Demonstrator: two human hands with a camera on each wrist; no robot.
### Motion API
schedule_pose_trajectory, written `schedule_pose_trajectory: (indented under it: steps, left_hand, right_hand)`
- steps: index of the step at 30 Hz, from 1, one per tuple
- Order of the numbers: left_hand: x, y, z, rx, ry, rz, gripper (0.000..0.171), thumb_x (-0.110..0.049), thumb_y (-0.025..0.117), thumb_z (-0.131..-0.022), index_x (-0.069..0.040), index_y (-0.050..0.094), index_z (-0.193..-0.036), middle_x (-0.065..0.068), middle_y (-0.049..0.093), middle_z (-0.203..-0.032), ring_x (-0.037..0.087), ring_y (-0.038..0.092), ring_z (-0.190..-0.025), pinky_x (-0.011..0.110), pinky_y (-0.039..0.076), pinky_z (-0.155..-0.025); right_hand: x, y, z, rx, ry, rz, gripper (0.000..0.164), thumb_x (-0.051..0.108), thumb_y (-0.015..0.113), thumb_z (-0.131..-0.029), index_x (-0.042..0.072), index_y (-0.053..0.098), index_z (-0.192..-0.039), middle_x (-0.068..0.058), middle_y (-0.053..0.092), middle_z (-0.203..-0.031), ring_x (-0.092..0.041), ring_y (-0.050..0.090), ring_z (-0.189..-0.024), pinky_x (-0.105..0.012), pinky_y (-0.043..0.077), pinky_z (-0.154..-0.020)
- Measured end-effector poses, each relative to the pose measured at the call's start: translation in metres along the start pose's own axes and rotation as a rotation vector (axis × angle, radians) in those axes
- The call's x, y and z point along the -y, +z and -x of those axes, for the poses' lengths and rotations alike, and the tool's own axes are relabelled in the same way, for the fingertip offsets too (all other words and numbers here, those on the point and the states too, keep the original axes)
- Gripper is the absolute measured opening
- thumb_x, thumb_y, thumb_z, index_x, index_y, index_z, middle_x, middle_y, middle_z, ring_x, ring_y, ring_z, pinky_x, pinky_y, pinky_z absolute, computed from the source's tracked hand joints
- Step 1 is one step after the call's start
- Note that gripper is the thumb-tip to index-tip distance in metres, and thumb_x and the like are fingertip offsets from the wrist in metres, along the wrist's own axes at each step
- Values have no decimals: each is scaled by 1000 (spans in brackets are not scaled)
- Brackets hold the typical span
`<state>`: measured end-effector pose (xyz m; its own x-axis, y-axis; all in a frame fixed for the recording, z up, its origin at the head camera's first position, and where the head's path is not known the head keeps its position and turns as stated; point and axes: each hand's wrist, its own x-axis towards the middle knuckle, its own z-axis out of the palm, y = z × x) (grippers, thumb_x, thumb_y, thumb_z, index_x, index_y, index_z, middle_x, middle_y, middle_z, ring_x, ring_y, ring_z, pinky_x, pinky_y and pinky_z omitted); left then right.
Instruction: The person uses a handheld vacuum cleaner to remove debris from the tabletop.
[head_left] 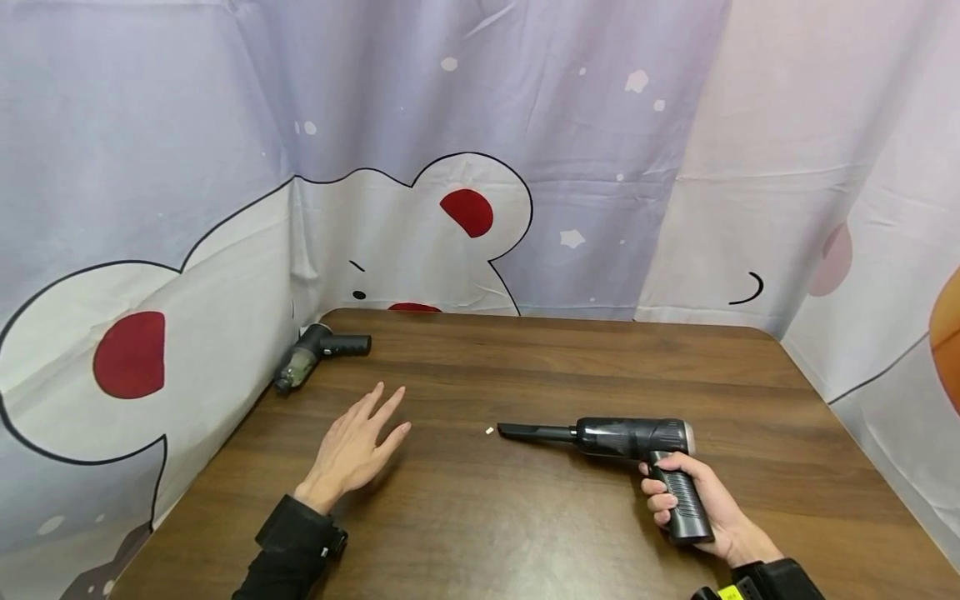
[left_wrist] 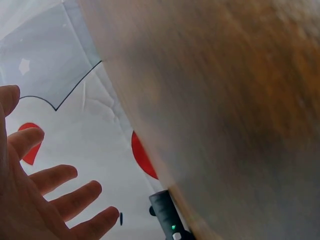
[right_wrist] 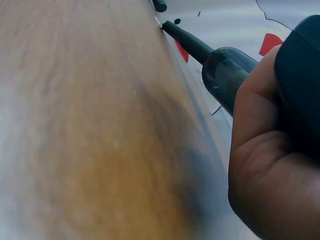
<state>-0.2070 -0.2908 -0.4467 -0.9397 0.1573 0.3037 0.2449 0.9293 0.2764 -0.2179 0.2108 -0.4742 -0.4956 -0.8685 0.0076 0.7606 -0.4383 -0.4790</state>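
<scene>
My right hand [head_left: 712, 504] grips the ribbed handle of a black handheld vacuum cleaner [head_left: 626, 436], fingers curled round it. Its narrow nozzle points left, the tip beside a small white scrap [head_left: 490, 430] on the wooden table. In the right wrist view the vacuum cleaner [right_wrist: 220, 70] extends past my right hand [right_wrist: 265, 160], its nozzle at the table edge. My left hand [head_left: 356, 450] hovers over the table's left side with fingers spread and nothing in them. The left wrist view also shows my left hand [left_wrist: 50, 185] with its fingers apart.
A second black handheld device [head_left: 315, 354] with a clear section lies at the table's [head_left: 480, 517] back left corner, near my left hand. Patterned curtains [head_left: 585, 150] hang close behind the table and along both sides.
</scene>
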Motion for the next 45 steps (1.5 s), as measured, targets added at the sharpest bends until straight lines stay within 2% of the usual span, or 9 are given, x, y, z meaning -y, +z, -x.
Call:
schedule_pose_trajectory:
  steps: [26, 29, 36, 40, 45]
  left_hand:
    - [-4, -3, 0, -43, 33, -7, 60, -45, 53, -104, -17, 43, -156, 23, 37, -158, 46, 43, -138, 64, 40, -103]
    - [-5, -3, 0, -41, 32, -6, 60, -45, 53, -104, -17, 43, -156, 23, 36, -159, 46, 43, -138, 64, 39, -103]
    - [-9, -2, -1, -22, 40, -6, 61, -46, 53, -104, -18, 43, -156, 23, 37, -159, 46, 43, -139, 65, 39, -104]
    - [-10, -1, -2, -14, 37, -5, 61, -48, 53, -104, -19, 43, -156, 22, 37, -159, 45, 43, -139, 65, 39, -103]
    - [-13, 0, -5, -10, 49, -3, 61, -49, 53, -103, -20, 43, -156, 21, 37, -159, 44, 43, -139, 64, 39, -104]
  right_hand:
    - [-1, 2, -3, -8, -5, -11, 25, 20, 32, -104, 7, 51, -112, 2, 43, -85, -6, 37, -73, -22, 50, -76]
    - [2, 2, -1, 37, -12, -6, 26, 20, 31, -104, 7, 51, -115, 3, 43, -86, -6, 35, -73, -21, 48, -75]
    - [25, 14, 12, 239, -99, 1, 36, 24, 27, -104, 3, 46, -126, 2, 44, -93, -5, 30, -75, -21, 41, -78]
    - [37, 23, 19, 285, -129, -5, 39, 24, 24, -103, 2, 43, -130, 1, 40, -94, -6, 27, -73, -23, 41, -80]
    - [42, 28, 23, 311, -120, 16, 40, 23, 22, -104, 2, 42, -131, 0, 40, -95, -6, 25, -72, -23, 40, -81]
